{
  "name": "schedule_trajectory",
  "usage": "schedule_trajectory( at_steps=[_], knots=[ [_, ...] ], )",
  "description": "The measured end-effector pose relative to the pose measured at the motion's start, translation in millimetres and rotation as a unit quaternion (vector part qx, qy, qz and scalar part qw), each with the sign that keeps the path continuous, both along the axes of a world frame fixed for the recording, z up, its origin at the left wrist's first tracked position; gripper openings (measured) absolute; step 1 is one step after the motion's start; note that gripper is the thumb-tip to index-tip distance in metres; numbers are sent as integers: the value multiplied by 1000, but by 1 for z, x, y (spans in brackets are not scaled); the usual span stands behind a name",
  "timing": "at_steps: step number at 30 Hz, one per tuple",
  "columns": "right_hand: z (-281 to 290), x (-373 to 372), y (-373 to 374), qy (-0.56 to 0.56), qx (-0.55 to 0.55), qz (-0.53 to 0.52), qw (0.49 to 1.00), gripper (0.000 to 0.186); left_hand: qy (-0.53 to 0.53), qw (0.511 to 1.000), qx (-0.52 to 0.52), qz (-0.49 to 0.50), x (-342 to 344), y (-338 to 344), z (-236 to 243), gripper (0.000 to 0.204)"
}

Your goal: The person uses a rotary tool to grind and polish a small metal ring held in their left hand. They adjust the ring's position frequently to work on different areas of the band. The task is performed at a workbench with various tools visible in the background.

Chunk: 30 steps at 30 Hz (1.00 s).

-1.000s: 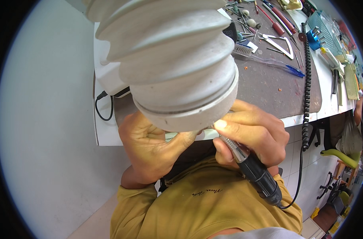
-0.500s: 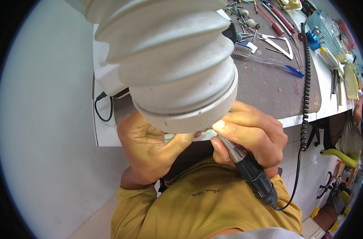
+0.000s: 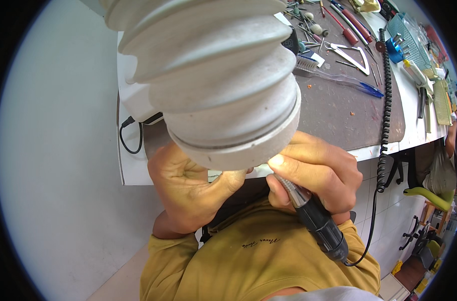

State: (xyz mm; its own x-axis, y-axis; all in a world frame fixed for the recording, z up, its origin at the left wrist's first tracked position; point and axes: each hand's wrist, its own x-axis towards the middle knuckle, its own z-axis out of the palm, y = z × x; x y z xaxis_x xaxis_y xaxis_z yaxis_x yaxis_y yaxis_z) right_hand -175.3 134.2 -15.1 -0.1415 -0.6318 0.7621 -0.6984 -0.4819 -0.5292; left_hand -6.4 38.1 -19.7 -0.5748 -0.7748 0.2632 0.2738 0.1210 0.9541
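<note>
Lower centre of frame: a short line of small dark script lettering (image 3: 261,243) crosses the mustard-yellow shirt (image 3: 223,266).

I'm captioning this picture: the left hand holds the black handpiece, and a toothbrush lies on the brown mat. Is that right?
Wrong side: the head view shows the right hand holding the black handpiece. The toothbrush does lie on the brown mat.

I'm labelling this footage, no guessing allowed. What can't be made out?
In the head view:
Left hand: most fingers, and anything held, hidden by the white ribbed hose.
Handpiece in the right hand: working tip, lost behind fingers or hose.
Hose: upper end, cut off by the top edge.
Small tool bits: too small and jumbled to identify.
</note>
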Motion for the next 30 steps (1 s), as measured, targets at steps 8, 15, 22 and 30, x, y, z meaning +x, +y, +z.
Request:
schedule_trajectory(
  at_steps=[8, 15, 22, 30],
  knots=[
    [2, 1, 2, -6, 12, -3, 1000, 30, -40, 999, 4, 30, -1, 1, 5, 17],
    [-5, -1, 1, -18, -18, -2, 1000, 28, -46, 998, -40, 15, 1, -1, 3, 15],
    [2, -6, -3, -120, 14, -44, 992, 22, 19, 996, 83, -16, -6, 3, 11, 18],
    [19, -5, -9, -172, 90, -4, 981, 22, -14, 998, 48, 27, -8, 5, 10, 19]
  ],
)
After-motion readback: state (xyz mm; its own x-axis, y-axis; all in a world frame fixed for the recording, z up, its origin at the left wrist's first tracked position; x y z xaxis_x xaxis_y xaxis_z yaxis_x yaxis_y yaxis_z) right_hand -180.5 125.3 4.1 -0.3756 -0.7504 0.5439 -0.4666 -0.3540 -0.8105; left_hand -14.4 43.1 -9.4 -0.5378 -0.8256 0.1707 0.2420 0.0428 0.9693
